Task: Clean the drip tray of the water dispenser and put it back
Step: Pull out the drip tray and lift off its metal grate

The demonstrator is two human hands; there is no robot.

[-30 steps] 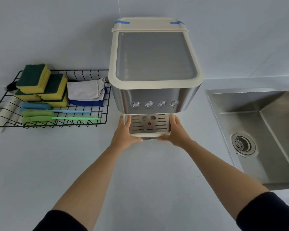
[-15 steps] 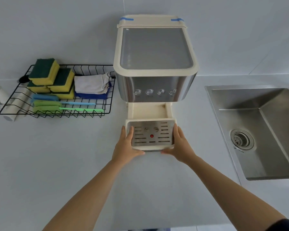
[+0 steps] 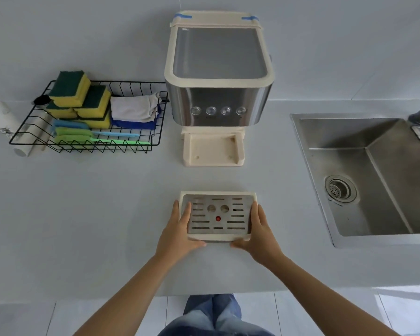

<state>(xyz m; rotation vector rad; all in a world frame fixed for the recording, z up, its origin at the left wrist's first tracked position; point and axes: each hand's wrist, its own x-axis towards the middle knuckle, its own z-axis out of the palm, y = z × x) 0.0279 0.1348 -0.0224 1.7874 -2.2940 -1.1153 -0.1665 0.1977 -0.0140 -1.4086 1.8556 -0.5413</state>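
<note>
Between the cream and steel water dispenser (image 3: 218,93) and me, I clasp the cream drip tray with slotted metal grille (image 3: 218,215), left hand (image 3: 177,230) and right hand (image 3: 260,230) gripping its sides to keep it level, seemingly just above the pale counter (image 3: 95,214).

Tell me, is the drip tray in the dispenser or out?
Out. The tray is held between both hands, left hand and right hand, well in front of the dispenser, whose base slot sits bare.

Cream plastic drip tray (image 3: 217,236), brushed metal grille (image 3: 228,224)
</note>
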